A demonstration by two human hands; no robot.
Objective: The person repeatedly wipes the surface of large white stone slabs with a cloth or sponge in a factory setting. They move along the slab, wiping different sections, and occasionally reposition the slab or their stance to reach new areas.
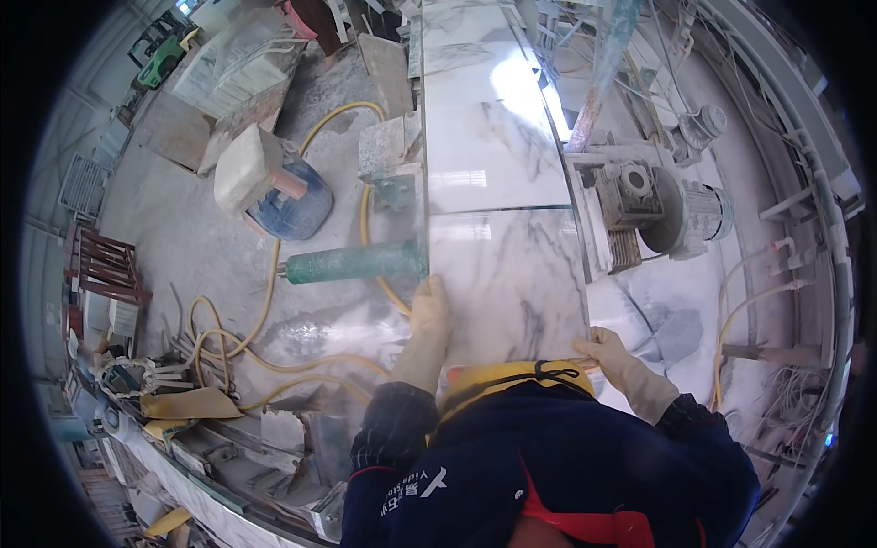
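Note:
Directly in front of me lies a polished white marble slab point(512, 283) with grey veins, its near edge close to my waist. My left hand point(429, 312), in a cream glove, is closed on the slab's left edge; some of its fingers are hidden. At the near right corner, my right hand point(623, 363), gloved alike, grips the same slab with the thumb near the top face. Past a thin dark seam, a second marble slab point(489, 160) continues away from me in line with the first. My yellow apron point(498, 379) is tied at the waist.
Left of the slabs, a green roller point(352, 262) juts sideways. A blue container with a pale block point(290, 205) stands on the floor near a yellow hose point(272, 301). An electric motor with gearbox point(671, 205) sits right of the slabs. Stone scraps point(283, 429) pile at lower left.

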